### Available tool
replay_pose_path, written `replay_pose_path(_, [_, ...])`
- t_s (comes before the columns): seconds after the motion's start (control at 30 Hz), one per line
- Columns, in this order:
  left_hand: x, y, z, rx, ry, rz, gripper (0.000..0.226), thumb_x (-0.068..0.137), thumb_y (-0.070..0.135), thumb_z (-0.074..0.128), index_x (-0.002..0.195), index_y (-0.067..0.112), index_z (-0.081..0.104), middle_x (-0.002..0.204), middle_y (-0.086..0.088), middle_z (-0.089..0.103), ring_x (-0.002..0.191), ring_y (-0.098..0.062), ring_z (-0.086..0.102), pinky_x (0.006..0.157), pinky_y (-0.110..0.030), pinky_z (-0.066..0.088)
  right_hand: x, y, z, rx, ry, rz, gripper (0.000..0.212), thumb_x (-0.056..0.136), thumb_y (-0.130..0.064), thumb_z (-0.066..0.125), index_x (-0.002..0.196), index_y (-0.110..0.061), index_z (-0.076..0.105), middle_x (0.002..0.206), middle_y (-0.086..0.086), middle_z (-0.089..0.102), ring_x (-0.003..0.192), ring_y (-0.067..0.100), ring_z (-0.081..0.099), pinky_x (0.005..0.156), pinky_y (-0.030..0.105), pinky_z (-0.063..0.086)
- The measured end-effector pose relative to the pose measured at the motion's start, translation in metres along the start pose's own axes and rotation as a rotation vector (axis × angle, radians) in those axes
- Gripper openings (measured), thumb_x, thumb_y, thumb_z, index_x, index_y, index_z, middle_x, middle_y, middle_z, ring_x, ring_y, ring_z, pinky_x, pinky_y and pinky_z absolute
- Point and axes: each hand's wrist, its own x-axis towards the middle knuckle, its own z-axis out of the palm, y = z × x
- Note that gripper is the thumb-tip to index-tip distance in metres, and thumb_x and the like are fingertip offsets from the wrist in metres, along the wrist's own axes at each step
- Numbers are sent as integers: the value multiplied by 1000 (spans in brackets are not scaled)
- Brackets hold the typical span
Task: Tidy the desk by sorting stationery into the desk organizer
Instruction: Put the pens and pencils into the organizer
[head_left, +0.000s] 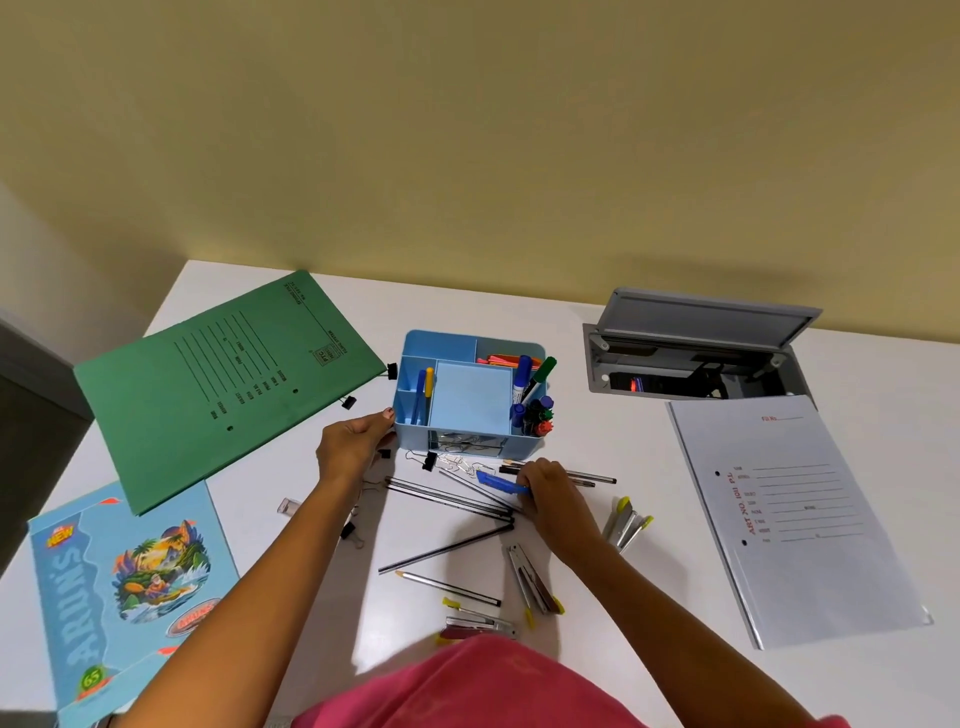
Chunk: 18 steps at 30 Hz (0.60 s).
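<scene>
The light-blue plastic desk organizer (470, 410) stands near the middle of the white surface (597, 426), a little toward its far edge, with capped markers (535, 400) upright in its right compartments, a pale-blue pad of notes (470, 395) in the centre and two pens in a left slot. The left hand (358, 441) has its grip on the organizer's near-left corner, thumb against the wall there. Just before the organizer's near wall, the right hand (545, 488) curls its grip around a short blue pen-like item (498, 483) (what it is exactly cannot be told), above a loose scatter of slim black-and-silver pens (452, 499). Silver paper clips (457, 462) and small black binder clips lie against the organizer's near side. Yellow-tipped metal staplers (628, 525) lie toward the near edge, right of the pens. A green card folder (208, 384) sits at the far-left corner, a blue illustrated notebook (124, 587) at the near-left, a grey-white file folder (789, 514) along the right edge, and an open grey cable hatch (691, 353) at the far right.
</scene>
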Motion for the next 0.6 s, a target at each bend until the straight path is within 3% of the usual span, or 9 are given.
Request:
replay_pose_path(0.1, [-1,1,1,-7,10,3,31,77,40,74,98,17,74,85,-3,75,90,-20,70,93,-43,53,-7,-18,-12,88,63,-102,28,82,-3,64,102,-13,47,95,9,56,77,23,58,63,24,43])
replay_pose_path(0.17, [-2,1,2,-10,17,14,29,78,39,74,97,17,75,85,-4,75,90,-20,70,93,-43,53,-6,-38,-25,143,90,-172,23,84,-2,60,98,-12,45,90,10,54,66,24,58,55,29,48])
replay_pose_path(0.23, [-3,0,2,-12,17,24,26,78,39,74,95,19,75,85,-3,75,89,-20,70,93,-43,52,1,-61,-41,171,130,-234,8,90,-4,54,97,-6,53,93,10,54,73,21,57,60,28,48])
replay_pose_path(0.37, [-5,1,2,-5,23,28,27,78,40,73,95,19,75,84,-2,75,88,-18,71,95,-42,52,28,-103,-64,144,340,-391,10,96,-5,51,103,1,52,100,17,58,89,23,59,77,28,52])
replay_pose_path(0.47, [-6,2,2,1,22,36,24,77,41,73,91,22,76,82,0,75,87,-17,71,95,-43,51,53,-127,-70,329,362,-283,22,97,-13,51,112,3,51,103,16,57,91,26,60,82,38,54])
replay_pose_path(0.6, [-8,4,2,30,30,64,23,79,40,72,92,21,76,81,-2,75,86,-17,71,94,-43,52,77,-141,-64,403,276,-138,27,98,-24,48,117,-4,49,108,10,56,95,22,58,84,34,51])
